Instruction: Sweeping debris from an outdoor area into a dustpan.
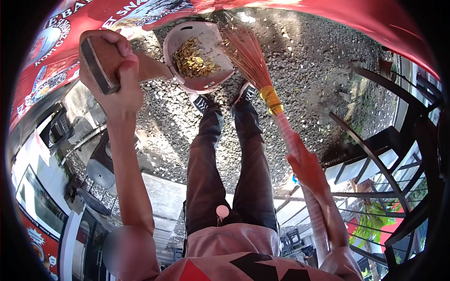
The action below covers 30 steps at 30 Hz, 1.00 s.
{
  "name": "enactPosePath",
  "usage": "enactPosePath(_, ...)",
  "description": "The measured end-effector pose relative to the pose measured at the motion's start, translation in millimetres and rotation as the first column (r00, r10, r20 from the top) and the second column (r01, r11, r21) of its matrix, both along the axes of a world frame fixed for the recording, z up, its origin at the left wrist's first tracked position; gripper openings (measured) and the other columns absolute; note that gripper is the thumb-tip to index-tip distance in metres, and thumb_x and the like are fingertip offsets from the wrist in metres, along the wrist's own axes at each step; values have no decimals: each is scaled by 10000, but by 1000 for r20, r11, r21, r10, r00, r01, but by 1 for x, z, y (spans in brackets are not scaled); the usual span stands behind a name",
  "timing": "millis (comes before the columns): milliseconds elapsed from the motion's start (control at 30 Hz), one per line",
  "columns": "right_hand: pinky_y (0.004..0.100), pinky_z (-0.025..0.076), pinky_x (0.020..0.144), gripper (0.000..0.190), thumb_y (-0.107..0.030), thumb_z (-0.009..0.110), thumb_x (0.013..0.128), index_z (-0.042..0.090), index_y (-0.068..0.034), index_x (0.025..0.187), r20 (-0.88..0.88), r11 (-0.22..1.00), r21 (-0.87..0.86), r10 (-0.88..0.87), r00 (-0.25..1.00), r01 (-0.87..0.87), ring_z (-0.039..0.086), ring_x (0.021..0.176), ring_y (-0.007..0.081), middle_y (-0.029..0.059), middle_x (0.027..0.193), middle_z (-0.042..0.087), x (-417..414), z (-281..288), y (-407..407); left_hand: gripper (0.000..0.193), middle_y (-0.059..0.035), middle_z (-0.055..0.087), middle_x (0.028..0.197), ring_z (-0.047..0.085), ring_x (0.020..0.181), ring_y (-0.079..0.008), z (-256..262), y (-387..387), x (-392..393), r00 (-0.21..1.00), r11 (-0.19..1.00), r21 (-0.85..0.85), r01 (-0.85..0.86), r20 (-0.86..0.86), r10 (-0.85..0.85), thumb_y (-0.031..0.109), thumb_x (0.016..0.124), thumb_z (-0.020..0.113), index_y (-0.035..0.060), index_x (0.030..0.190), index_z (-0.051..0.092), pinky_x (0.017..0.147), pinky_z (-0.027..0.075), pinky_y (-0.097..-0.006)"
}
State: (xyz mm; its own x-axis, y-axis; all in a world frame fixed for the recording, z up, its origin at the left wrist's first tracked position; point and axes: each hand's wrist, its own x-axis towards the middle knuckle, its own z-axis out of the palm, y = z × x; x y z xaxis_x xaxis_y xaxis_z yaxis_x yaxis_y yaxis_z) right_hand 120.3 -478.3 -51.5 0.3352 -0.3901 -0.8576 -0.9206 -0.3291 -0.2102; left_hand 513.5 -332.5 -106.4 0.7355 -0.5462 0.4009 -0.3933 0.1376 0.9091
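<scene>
My left hand (121, 84) is closed around the top of a flat wooden handle (149, 66). The handle joins a pinkish plastic dustpan (214, 45), which rests on the gravel just beyond my feet. A heap of dry yellow-brown leaves (191, 59) lies in the pan, towards its handle side. My right hand (309, 168) grips the pole of a stick broom (248, 56), with the pole's upper end running along my forearm. Yellow binding (270, 98) wraps the base of the bristles. The bristle tips fan out over the ground at the pan's open right edge.
Gravel (299, 105) with scattered leaves surrounds my black sneakers (202, 103). A red printed banner (147, 14) hangs along the far and left sides. Dark curved metal bars (369, 147) stand on the right. A dark plastic seat (102, 168) is on the left, near a paved strip (163, 196).
</scene>
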Motion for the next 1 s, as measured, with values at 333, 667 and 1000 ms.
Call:
enactPosePath(333, 572, 529, 636, 671, -206, 520, 945, 193, -50, 1510, -68, 940, -326, 85, 994, -102, 648, 714, 483, 288, 747, 650, -12, -26, 14, 263, -67, 484, 790, 479, 700, -123, 5, 5, -13, 998, 1000, -11, -19, -53, 19, 7, 732, 518, -6, 989, 466, 595, 442, -240)
enactPosePath(667, 574, 503, 677, 720, -325, 573, 938, 213, -114, 1525, -105, 987, 62, -138, 985, 145, 647, 775, 490, 292, 774, 651, 3, 63, 71, 319, -90, 499, 838, 488, 746, -153, 3, 48, 13, 999, 996, -78, -44, -25, 42, 49, 736, 510, -16, 1044, 459, 677, 447, -292)
enactPosePath(1000, 561, 520, 667, 649, -246, 547, 936, 260, -73, 1492, -24, 940, -325, -121, 992, 107, 663, 761, 460, 277, 799, 668, 17, -26, 41, 425, -123, 464, 827, 484, 784, -218, 27, 133, 54, 988, 992, -60, -109, -121, 101, 149, 678, 498, 4, 1075, 451, 845, 462, -421)
